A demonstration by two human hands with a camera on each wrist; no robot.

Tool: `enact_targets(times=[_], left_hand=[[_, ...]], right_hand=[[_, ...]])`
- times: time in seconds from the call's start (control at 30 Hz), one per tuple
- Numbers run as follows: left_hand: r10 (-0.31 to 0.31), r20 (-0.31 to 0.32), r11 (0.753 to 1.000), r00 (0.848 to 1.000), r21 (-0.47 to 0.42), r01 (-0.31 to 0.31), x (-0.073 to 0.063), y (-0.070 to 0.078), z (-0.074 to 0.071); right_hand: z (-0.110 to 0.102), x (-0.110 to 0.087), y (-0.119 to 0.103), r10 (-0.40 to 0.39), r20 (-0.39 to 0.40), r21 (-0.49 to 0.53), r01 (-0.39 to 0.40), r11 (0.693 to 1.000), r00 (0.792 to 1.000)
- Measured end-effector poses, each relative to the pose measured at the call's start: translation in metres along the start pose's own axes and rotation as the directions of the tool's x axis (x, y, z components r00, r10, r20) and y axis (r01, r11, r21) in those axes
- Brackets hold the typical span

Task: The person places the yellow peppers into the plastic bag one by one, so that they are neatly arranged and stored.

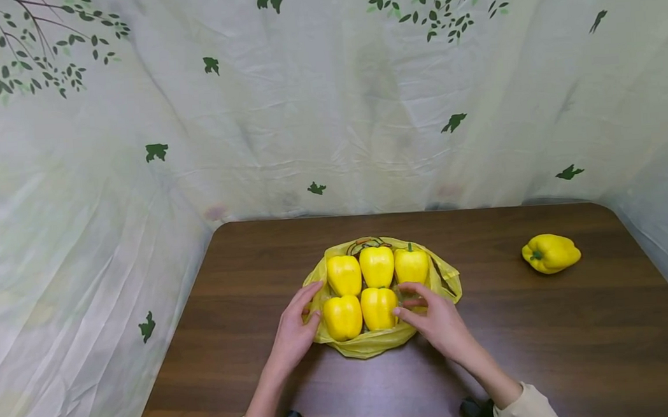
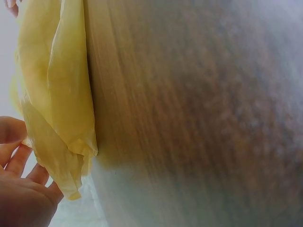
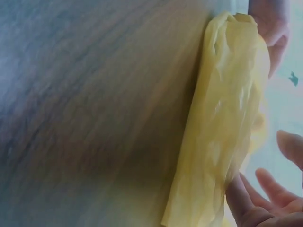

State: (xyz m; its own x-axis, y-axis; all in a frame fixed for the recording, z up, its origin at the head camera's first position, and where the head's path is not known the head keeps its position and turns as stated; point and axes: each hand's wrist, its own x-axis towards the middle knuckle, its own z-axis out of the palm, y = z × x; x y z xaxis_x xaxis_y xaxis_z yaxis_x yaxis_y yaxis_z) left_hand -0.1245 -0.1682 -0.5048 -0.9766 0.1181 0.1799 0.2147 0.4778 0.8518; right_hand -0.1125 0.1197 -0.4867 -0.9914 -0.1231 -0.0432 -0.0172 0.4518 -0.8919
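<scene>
A yellow plastic bag (image 1: 371, 345) sits on the table with its mouth rolled down. Several yellow bell peppers (image 1: 342, 317) stand inside it in two rows. At the bag's left side my left hand (image 1: 296, 322) pinches the rim, thumb inside and fingers outside; the left wrist view shows the thumb and fingertips against the plastic. My right hand (image 1: 438, 322) is at the opposite side, its thumb by the front right pepper (image 1: 379, 308). In the right wrist view the right hand's fingers (image 3: 272, 187) are spread, one touching the bag's side, with the thumb apart.
Another yellow bell pepper (image 1: 552, 254) lies on its side toward the right of the brown wooden table (image 1: 216, 343). White cloth (image 1: 328, 107) with a leaf pattern hangs behind the table and along its left and right sides.
</scene>
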Motion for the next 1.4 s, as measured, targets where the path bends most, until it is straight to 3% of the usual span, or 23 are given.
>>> enact_targets(times=[0.2, 0.6, 1.0, 1.4], left_hand=[[-0.001, -0.001, 1.0, 1.0, 0.0, 0.001, 0.0, -0.001, 0.0], [-0.032, 0.014, 0.999, 0.999, -0.007, 0.032, 0.001, 0.001, -0.002], [-0.005, 0.005, 1.0, 1.0, -0.001, 0.005, 0.001, 0.0, -0.002], [-0.015, 0.01, 1.0, 1.0, 0.005, 0.015, 0.0, 0.001, -0.001]], right_hand=[[-0.012, -0.007, 0.0, -0.033, -0.03, 0.04, 0.034, 0.999, 0.999], [-0.041, -0.021, 0.012, -0.036, -0.129, -0.041, 0.031, 0.999, 0.991], [-0.068, -0.034, 0.04, -0.117, -0.234, -0.163, 0.08, 0.983, 0.965], [-0.099, -0.049, 0.067, -0.117, -0.321, -0.191, 0.056, 0.98, 0.94]])
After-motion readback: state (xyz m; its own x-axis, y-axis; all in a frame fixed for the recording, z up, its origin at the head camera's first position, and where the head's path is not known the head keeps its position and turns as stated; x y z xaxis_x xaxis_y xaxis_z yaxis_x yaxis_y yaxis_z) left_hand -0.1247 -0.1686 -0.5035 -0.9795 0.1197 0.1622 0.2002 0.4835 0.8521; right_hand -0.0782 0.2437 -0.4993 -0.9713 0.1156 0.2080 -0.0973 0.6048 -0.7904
